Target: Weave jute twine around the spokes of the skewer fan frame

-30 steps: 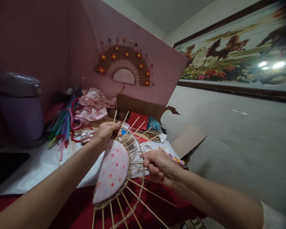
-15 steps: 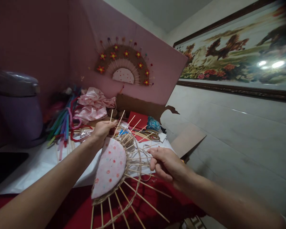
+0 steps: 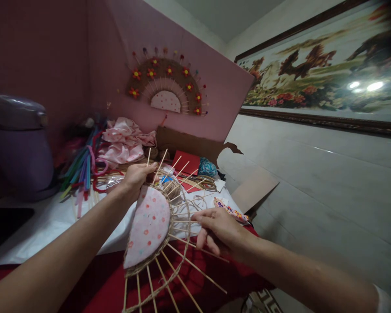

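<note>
In the head view, the left hand (image 3: 138, 177) has its thumb and fingers clamped on the upper end of a half-round, white, red-dotted fabric panel (image 3: 148, 227) with pale wooden sticks (image 3: 208, 277), which is tilted in front of the dark red cloth (image 3: 94, 278) and the white sheet (image 3: 115, 239). The right hand (image 3: 220, 228) reaches with its index finger to the brown braided-twine arc (image 3: 181, 266), its lower fingers slightly apart; I cannot tell if 1 stick is pinched there.
</note>
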### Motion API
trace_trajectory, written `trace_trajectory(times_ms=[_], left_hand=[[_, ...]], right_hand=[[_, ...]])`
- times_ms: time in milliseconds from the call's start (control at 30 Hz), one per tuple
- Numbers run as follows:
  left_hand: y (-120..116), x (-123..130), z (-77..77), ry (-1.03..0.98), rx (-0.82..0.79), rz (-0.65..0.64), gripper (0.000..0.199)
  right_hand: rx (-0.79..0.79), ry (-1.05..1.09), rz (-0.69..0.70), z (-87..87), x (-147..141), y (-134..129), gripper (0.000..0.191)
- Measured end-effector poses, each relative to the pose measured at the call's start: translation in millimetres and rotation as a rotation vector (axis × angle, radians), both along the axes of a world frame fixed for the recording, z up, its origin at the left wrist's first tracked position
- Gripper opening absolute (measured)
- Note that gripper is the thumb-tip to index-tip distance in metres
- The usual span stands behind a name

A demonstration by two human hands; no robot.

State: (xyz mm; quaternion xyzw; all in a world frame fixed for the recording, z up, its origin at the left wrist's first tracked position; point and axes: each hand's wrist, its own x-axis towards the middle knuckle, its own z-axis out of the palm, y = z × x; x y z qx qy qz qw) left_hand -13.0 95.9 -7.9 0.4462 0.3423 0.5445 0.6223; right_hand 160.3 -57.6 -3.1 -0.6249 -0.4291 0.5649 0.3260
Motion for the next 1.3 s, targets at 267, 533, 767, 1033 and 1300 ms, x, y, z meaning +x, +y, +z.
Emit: trace_trajectory(times_ms=[267,533,767,1033,1300], left_hand=[[-3,2,-0.6,-0.019,0.005,0.012,0.020],[-1,4,-4.7,-0.064,-0.012,-0.005,0.015],[-1,5,-5.2,-0.084,-0.031,0.003,0.017],[1,4,-5.6,-0.134,-0.071,0.047,0.018],[13,-7,-2.1,-0.352,-0.273,0.239,0.015]], right_hand=[[-0.038,0.106,-0.179,-0.9,-15,5,0.026],[-0.006,0.120,-0.299,0.6,-22,8,0.031],[0.045,0.125,-0.334,-3.2,-21,10,0.030],[0.161,0.121,-0.302,5.4,-19,3,0.019],[0.394,-0.159,0.144,14.5,-24,-81,0.034]])
